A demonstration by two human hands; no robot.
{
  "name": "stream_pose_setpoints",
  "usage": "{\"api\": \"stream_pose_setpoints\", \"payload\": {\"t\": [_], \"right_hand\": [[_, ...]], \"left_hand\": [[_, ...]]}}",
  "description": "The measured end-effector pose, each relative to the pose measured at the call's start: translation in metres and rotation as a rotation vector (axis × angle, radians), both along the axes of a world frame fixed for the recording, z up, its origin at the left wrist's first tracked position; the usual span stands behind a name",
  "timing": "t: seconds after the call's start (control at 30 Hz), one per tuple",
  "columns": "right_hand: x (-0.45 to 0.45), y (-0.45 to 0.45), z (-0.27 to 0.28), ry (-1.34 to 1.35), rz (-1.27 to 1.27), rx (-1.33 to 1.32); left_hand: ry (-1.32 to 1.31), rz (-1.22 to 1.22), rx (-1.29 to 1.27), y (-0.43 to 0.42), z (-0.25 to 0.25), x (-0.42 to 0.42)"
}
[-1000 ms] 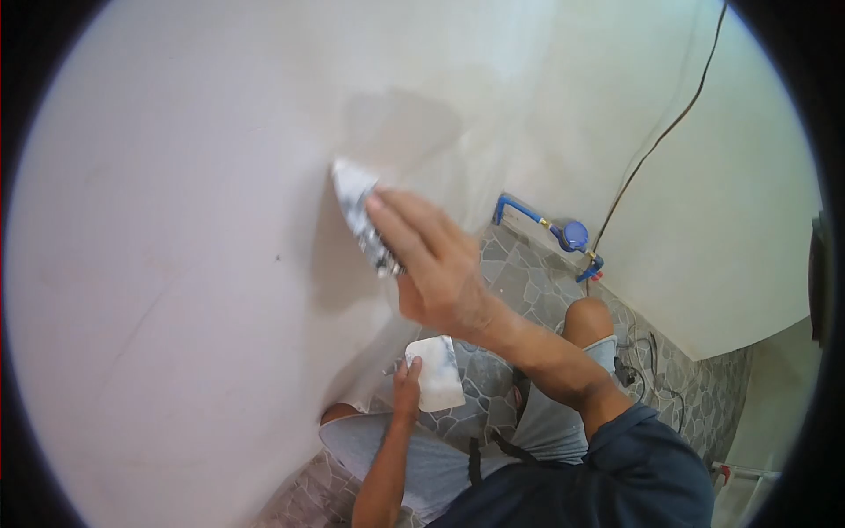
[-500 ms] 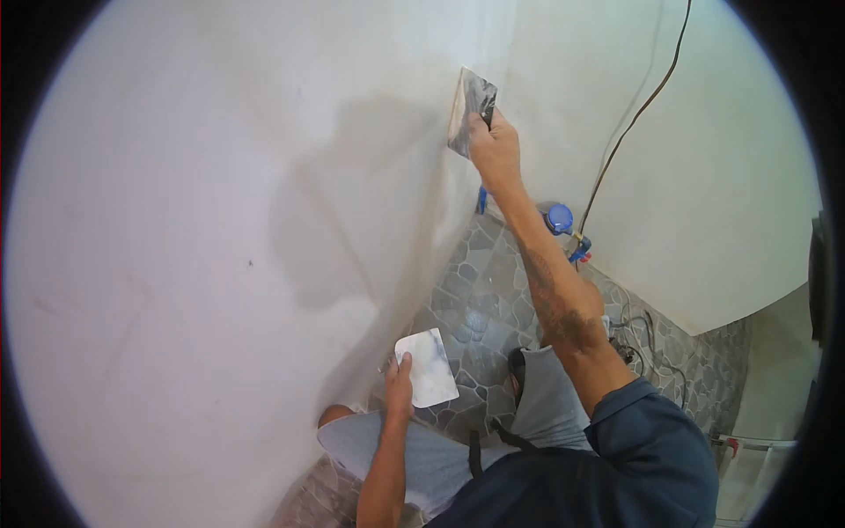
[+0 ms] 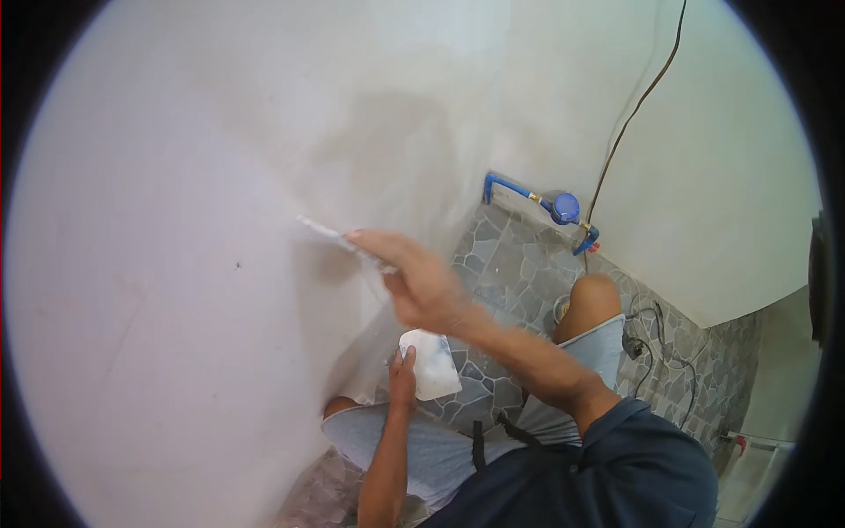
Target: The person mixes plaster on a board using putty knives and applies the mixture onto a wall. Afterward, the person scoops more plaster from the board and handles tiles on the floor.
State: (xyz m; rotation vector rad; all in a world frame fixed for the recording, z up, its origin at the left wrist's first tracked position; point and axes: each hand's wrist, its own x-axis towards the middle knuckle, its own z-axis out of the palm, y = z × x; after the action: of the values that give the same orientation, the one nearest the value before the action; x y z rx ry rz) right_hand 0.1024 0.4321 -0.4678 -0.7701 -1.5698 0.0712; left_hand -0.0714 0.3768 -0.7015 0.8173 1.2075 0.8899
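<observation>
My right hand [image 3: 424, 280], slightly blurred by motion, is closed around a putty scraper [image 3: 322, 228]. The scraper is seen nearly edge-on, with its whitish edge at or close to the white wall [image 3: 176, 290]; I cannot tell if it touches. Lower down, my left hand [image 3: 403, 380] grips a flat white putty plate [image 3: 435, 368] with rounded corners and grey smears. That plate lies over the stone-patterned floor, near the wall and above my bent left leg. My right forearm reaches across in front of my body.
A blue water meter [image 3: 565, 208] on blue pipes stands low by the right wall. A dark cable [image 3: 635, 101] runs down that wall. More cords and a plug [image 3: 634, 347] lie on the tiled floor [image 3: 519, 255] beside my right knee. A ladder-like metal frame [image 3: 766, 444] stands at lower right.
My right hand has swung from the wall corner down and left with the scraper, which turned from face-on to nearly edge-on. The left hand and its plate have barely moved.
</observation>
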Motion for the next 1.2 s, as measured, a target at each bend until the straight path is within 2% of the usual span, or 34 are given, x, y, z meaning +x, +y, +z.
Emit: {"api": "stream_pose_setpoints", "payload": {"t": [0.07, 0.13, 0.2, 0.27, 0.37, 0.47, 0.5, 0.6, 0.67, 0.73, 0.8, 0.87, 0.93, 1.03, 1.13, 1.2], "right_hand": [[0.031, 0.009, 0.006, 0.031, -0.038, -0.042], [0.066, 0.030, 0.021, 0.117, -0.310, 0.041], [0.113, 0.057, 0.047, 0.201, -0.446, -0.054], [0.137, 0.073, 0.064, 0.328, -0.454, -0.111], [0.157, 0.110, 0.043, 0.416, -0.372, -0.192], [0.143, 0.126, 0.023, 0.465, -0.383, -0.300], [0.124, 0.114, 0.030, 0.405, -0.450, -0.300], [0.084, 0.093, 0.023, 0.333, -0.442, -0.282], [0.042, 0.071, 0.007, 0.276, -0.446, -0.057], [0.017, 0.044, -0.002, 0.283, -0.266, -0.048], [0.018, 0.037, -0.009, 0.252, -0.238, -0.057], [0.044, 0.038, -0.018, 0.182, -0.353, -0.080], [0.070, 0.053, -0.006, 0.461, -0.312, -0.298], [0.101, 0.101, -0.011, 0.546, -0.396, -0.404], [0.070, 0.118, 0.000, 0.323, -0.647, -0.189], [0.042, 0.097, 0.011, 0.263, -0.603, -0.114]], "left_hand": [[0.032, 0.009, 0.033, 0.000, 0.002, 0.001], [-0.032, 0.030, 0.053, 0.000, -0.007, -0.002], [-0.049, 0.038, 0.058, 0.001, -0.008, -0.001], [-0.031, 0.042, 0.064, 0.003, -0.007, -0.001], [-0.054, 0.013, 0.017, 0.002, 0.002, 0.000], [-0.061, 0.028, 0.039, 0.002, 0.000, -0.001], [-0.061, 0.035, 0.039, 0.002, 0.000, -0.001], [-0.049, 0.062, 0.032, 0.001, 0.004, -0.002], [-0.038, 0.067, 0.022, 0.000, 0.019, 0.003], [-0.030, 0.049, 0.020, 0.001, 0.014, 0.002], [-0.040, 0.045, 0.008, 0.001, 0.011, 0.002], [-0.067, 0.061, -0.010, 0.000, 0.014, 0.003], [-0.068, 0.093, -0.012, 0.003, -0.001, -0.001], [-0.075, 0.084, -0.030, 0.003, -0.003, -0.003], [-0.078, 0.043, -0.008, 0.005, -0.002, -0.003], [-0.062, 0.037, -0.006, 0.003, 0.002, -0.003]]}}
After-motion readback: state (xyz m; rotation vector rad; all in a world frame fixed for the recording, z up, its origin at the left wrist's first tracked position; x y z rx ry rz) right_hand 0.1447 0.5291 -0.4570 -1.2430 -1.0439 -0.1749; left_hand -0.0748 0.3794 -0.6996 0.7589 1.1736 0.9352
